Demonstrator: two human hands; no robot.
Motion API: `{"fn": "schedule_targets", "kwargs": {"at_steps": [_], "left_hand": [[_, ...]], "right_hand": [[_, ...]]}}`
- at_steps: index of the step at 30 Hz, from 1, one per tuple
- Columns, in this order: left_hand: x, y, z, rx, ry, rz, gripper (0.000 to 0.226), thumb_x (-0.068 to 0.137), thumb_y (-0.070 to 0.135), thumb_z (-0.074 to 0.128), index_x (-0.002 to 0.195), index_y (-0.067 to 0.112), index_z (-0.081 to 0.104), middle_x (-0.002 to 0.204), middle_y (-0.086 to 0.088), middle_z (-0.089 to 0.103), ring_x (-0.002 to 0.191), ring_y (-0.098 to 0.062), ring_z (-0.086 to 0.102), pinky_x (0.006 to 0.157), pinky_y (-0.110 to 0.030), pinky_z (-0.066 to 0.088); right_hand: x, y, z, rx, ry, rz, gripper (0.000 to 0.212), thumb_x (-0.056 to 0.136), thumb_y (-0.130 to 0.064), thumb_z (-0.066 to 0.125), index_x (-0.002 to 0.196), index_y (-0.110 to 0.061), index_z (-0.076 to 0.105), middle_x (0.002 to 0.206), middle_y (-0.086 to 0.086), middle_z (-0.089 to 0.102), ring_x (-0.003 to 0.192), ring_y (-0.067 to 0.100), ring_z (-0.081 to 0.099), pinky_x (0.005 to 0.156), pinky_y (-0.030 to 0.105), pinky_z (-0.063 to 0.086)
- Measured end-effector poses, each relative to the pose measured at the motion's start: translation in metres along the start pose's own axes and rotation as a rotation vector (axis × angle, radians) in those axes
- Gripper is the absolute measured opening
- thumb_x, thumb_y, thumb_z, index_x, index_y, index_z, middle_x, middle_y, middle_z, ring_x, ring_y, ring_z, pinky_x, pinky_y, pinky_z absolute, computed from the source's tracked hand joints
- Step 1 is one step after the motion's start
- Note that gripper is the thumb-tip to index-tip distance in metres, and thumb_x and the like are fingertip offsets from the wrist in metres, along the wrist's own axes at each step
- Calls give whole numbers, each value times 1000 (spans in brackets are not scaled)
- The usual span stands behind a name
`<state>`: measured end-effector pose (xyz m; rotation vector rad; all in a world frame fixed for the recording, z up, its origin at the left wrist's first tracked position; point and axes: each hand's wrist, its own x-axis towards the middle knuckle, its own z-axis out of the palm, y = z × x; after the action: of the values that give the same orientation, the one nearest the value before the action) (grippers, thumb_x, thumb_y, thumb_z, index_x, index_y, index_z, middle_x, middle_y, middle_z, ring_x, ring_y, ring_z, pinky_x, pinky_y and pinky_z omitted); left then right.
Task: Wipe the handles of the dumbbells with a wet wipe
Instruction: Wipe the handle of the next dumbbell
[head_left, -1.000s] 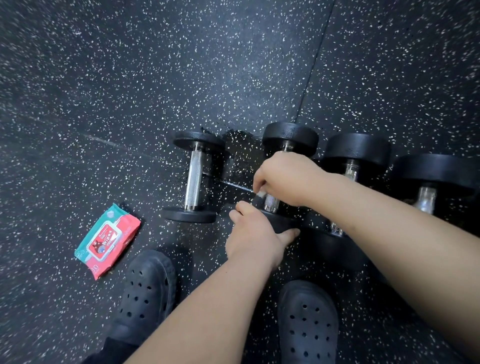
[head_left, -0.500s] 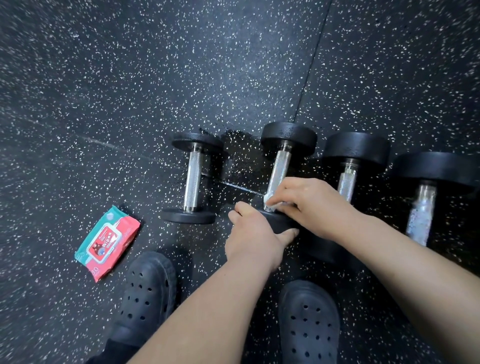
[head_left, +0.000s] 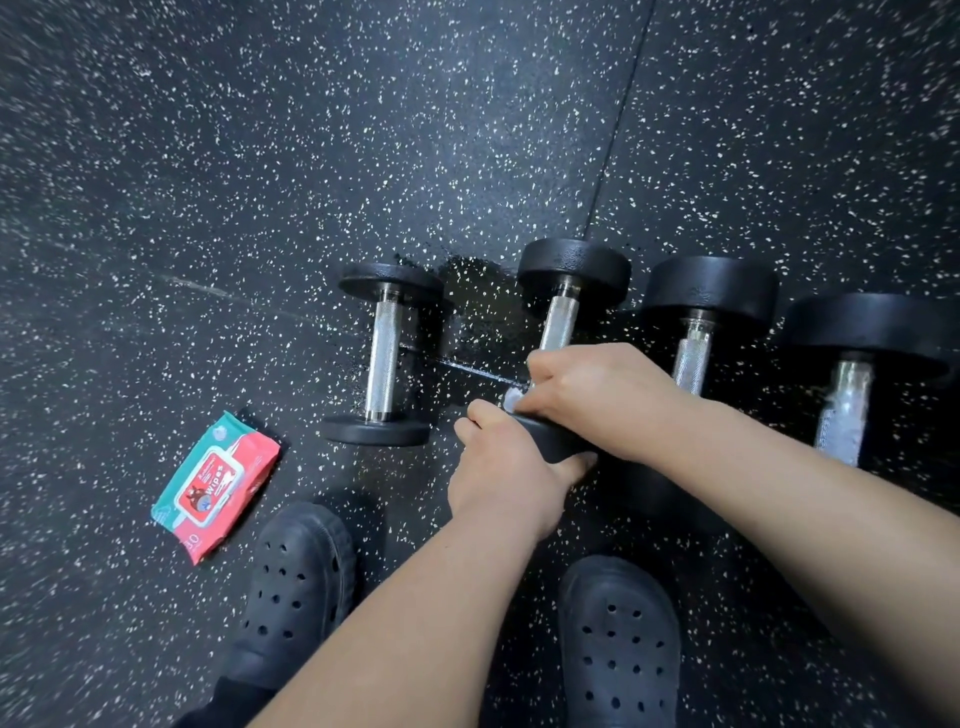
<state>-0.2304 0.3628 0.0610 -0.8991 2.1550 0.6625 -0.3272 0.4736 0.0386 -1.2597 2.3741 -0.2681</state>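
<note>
Several black dumbbells with chrome handles lie side by side on the floor. My left hand (head_left: 506, 467) grips the near head of the second dumbbell (head_left: 560, 312). My right hand (head_left: 597, 395) is wrapped round the near end of that dumbbell's handle, holding a white wet wipe (head_left: 513, 397) against it; only a small bit of the wipe shows. The smallest dumbbell (head_left: 383, 358) lies to the left, untouched. Two larger dumbbells (head_left: 693, 348) (head_left: 847, 400) lie to the right, partly behind my right forearm.
A red and teal pack of wipes (head_left: 215, 486) lies on the speckled black rubber floor at the left. My two feet in black perforated clogs (head_left: 293, 587) (head_left: 621, 639) stand close below the dumbbells. A floor seam runs away behind the second dumbbell.
My right hand has slid with the wipe from the middle of the handle down to its near end. My left hand has stayed on the near head.
</note>
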Motion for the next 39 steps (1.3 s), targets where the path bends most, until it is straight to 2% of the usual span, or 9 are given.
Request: {"fn": "schedule_targets", "kwargs": {"at_steps": [4, 7, 10, 14, 19, 25, 30, 33, 39], "left_hand": [[0, 0, -2, -4, -10, -6, 101, 66, 74, 85, 128, 15, 30, 133, -3, 41, 111, -27, 62, 81, -41, 51], [1, -1, -2, 7, -5, 0, 99, 69, 72, 84, 128, 15, 30, 135, -4, 41, 115, -28, 61, 82, -40, 49], [2, -2, -2, 18, -14, 0, 99, 70, 73, 84, 128, 15, 29, 136, -4, 41, 117, -28, 61, 79, -39, 47], [2, -1, -4, 10, -22, 1, 99, 68, 74, 84, 126, 16, 29, 133, -3, 41, 105, -27, 59, 81, -40, 48], [2, -3, -4, -5, -22, 16, 97, 69, 73, 85, 125, 16, 29, 134, -3, 41, 115, -28, 60, 90, -45, 55], [2, -1, -4, 0, -22, 8, 101, 68, 73, 85, 128, 15, 28, 137, -4, 41, 118, -29, 60, 86, -42, 48], [2, -2, -4, 7, -21, 15, 97, 69, 72, 84, 125, 16, 28, 133, -2, 40, 115, -27, 61, 82, -40, 49], [1, -2, -3, -5, -17, 9, 96, 70, 72, 84, 125, 16, 28, 132, -2, 40, 116, -27, 61, 82, -41, 49], [2, -2, -6, 14, -30, 7, 101, 68, 75, 84, 127, 16, 28, 134, -3, 40, 115, -28, 62, 86, -42, 50]], "right_hand": [[9, -1, -15, -36, -115, 29, 25, 103, -41, 49, 115, -51, 68, 86, -7, 66, 87, 23, 64, 67, 30, 48], [-4, 14, -28, 189, -268, 72, 29, 105, -50, 49, 125, -65, 63, 81, -15, 75, 86, 4, 67, 73, 27, 50], [-2, 14, -31, 249, -322, 96, 33, 107, -46, 46, 128, -66, 61, 65, -14, 70, 68, -1, 60, 73, 28, 53], [14, -1, -26, 123, -244, 86, 33, 106, -44, 48, 129, -64, 61, 76, -11, 53, 94, 18, 62, 77, 34, 53], [2, 10, -27, 151, -300, 119, 36, 102, -44, 53, 127, -68, 60, 55, -11, 66, 62, -4, 52, 71, 27, 54], [32, -7, -23, -46, -329, 48, 33, 103, -30, 55, 125, -51, 69, 88, -13, 71, 81, 17, 59, 70, 31, 55], [26, 3, -31, 50, -415, 104, 37, 101, -33, 57, 128, -57, 66, 49, -23, 63, 65, -2, 54, 60, 23, 46], [20, 3, -35, 110, -398, 124, 34, 104, -40, 50, 129, -59, 64, 57, -16, 71, 68, -8, 53, 66, 23, 50], [37, -11, -28, -71, -338, 75, 27, 104, -36, 50, 116, -44, 73, 102, -10, 74, 88, 21, 60, 76, 36, 59]]}}
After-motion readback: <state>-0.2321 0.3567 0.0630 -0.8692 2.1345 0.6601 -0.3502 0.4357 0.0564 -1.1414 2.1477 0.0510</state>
